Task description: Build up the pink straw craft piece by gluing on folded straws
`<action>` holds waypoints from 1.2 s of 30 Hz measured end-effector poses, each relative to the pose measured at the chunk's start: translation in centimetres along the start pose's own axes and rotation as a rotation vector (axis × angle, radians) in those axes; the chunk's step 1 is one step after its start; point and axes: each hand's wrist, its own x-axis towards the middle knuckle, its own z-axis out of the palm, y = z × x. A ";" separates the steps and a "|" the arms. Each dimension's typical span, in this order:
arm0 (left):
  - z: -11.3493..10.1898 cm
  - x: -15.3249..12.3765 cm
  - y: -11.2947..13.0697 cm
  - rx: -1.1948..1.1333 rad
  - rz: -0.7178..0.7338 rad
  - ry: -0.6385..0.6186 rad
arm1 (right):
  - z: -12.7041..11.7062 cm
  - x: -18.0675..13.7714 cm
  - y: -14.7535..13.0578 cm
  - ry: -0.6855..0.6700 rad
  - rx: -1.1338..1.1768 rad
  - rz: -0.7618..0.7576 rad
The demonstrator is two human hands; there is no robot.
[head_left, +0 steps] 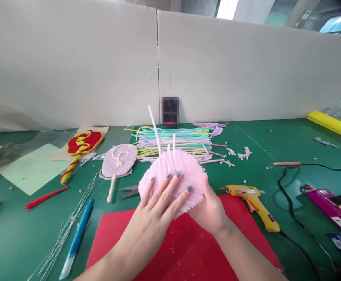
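Note:
Both my hands hold up a pink oval panel of glued straws (184, 168) above a red mat (184, 249). My left hand (155, 207) lies across its face with fingers spread and pressed flat on the straws. My right hand (209, 210) grips the panel's lower right edge from behind, with its fingers hidden by the panel. A few straw ends stick up past the top rim. One long pink straw (154, 128) rises highest.
A heap of coloured straws (176, 142) lies behind the panel. A yellow glue gun (254, 201) with a black cord lies to the right. Left are a finished pink fan (119, 162), a red and yellow ornament (82, 144), scissors (127, 191), wires and a blue pen (76, 238).

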 end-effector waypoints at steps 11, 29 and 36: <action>-0.3 -0.2 -0.1 -0.430 -0.145 0.085 | -1.2 -0.4 -0.1 -0.063 -0.322 -0.026; -1.8 1.7 -0.7 -2.034 -1.184 0.249 | -2.1 2.0 0.1 0.456 -0.394 -0.330; 1.8 1.4 -1.2 -1.930 -1.220 0.235 | -3.6 2.0 0.7 0.509 -0.745 -0.322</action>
